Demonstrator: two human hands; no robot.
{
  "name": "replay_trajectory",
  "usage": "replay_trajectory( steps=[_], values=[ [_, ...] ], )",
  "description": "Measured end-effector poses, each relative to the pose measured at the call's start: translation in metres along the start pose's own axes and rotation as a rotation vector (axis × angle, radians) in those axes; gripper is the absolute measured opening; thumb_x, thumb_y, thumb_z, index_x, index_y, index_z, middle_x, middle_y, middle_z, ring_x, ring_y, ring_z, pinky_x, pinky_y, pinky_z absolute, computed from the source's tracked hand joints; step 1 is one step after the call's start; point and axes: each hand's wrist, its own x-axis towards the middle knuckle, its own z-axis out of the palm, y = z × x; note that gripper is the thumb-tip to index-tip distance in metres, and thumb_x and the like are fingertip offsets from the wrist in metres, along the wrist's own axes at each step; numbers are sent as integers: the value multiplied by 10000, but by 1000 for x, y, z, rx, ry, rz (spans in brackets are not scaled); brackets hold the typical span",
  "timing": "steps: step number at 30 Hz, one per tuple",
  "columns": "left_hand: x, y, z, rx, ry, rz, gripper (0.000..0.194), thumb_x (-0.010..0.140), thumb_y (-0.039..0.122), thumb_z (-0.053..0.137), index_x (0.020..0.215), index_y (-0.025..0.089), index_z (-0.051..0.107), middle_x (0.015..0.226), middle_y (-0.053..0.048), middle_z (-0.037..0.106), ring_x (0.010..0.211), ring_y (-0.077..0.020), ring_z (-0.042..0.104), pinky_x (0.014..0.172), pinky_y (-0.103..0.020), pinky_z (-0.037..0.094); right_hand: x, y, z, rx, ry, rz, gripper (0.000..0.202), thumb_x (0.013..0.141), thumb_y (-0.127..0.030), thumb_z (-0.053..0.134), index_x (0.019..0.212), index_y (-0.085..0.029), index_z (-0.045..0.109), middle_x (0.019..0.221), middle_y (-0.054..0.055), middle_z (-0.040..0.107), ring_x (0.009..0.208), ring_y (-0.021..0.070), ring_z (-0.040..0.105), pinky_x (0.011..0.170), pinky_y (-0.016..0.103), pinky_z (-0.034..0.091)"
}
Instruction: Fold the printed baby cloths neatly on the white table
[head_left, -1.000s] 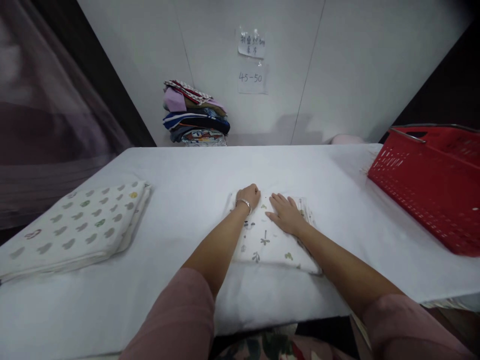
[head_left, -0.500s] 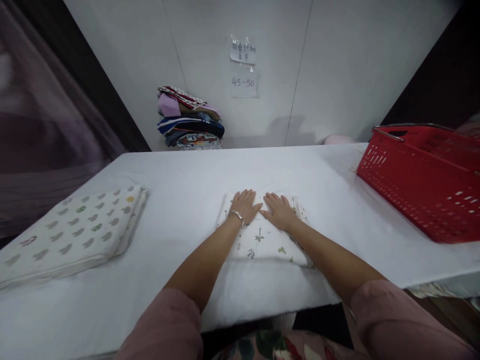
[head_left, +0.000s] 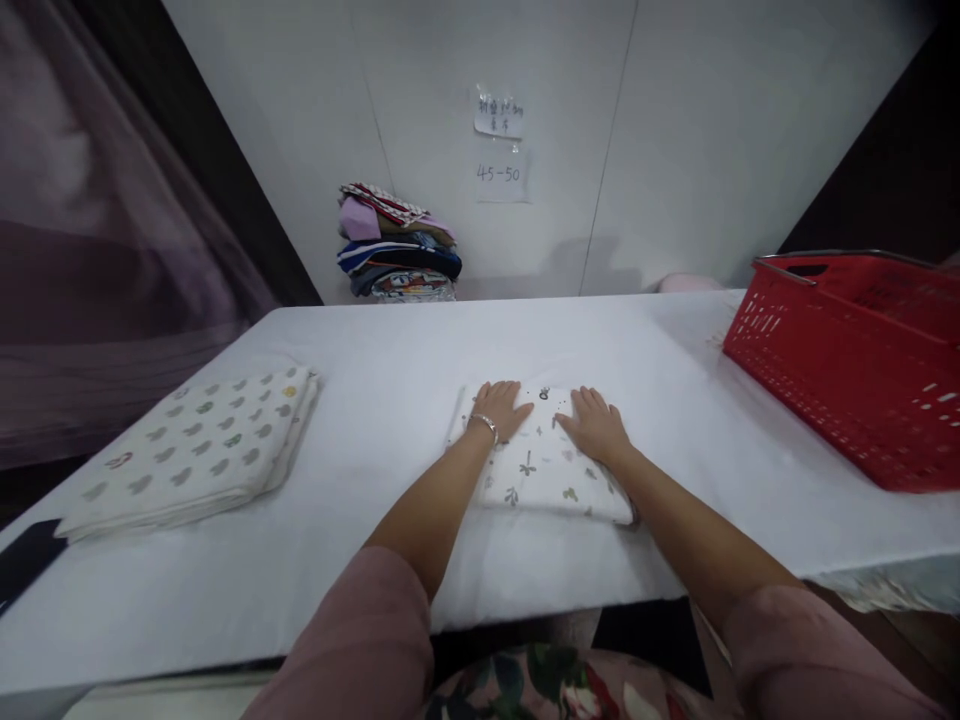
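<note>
White leaf-print cloth (head_left: 559,475), folded, is set on the tabletop (head_left: 382,420), under and between the left hand (head_left: 501,409) and right hand (head_left: 598,426). Its far part is covered by both alike; they are spread flat, nothing gripped.

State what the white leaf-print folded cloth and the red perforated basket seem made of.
White leaf-print folded cloth: matte, probably cotton, judging by its soft folds. Red perforated basket: likely moulded plastic, smooth, with regular holes. Its grey handle: probably metal, given its sheen.
</note>
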Motion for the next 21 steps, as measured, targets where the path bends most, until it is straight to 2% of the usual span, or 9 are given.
replay_trajectory(
  steps=[6, 10, 14, 21],
  values=[
    [1, -4, -3, -29, -7, -55, 625, 885, 578, 308, 1387, 210, 370, 1497, -61, 303, 1405, -251, 165, 1155, -451, 53, 2, -3, -3, -16, -44, 23, 703, 898, -603, 241, 1443, -160, 277, 1520, 123, 214, 1396, 276, 154, 1058, 537, 228],
    [0, -23, -13, 8, -38, -285, 666, 862, 627, 267, 1410, 255, 340, 1524, -56, 233, 1415, -282, 116, 1125, -546, 77, 2, -2, -2, -25, -44, 18, 709, 898, -605, 236, 1444, -155, 275, 1521, 127, 211, 1398, 270, 147, 1063, 524, 225],
    [-3, -38, -20, -27, -78, -462, 660, 878, 597, 191, 1447, 271, 254, 1530, -56, 212, 1408, -271, 154, 1110, -559, 132, 3, -2, -1, -35, -56, 20, 707, 899, -600, 238, 1444, -150, 272, 1522, 129, 206, 1398, 270, 142, 1062, 521, 222],
    [0, -39, -17, -82, -88, -512, 574, 918, 484, 177, 1451, 278, 234, 1541, -17, 178, 1417, -242, 110, 1119, -555, 78, 1, -3, -1, -44, -50, 24, 700, 905, -590, 232, 1446, -145, 258, 1527, 103, 201, 1397, 251, 130, 1075, 518, 198]
  ],
)
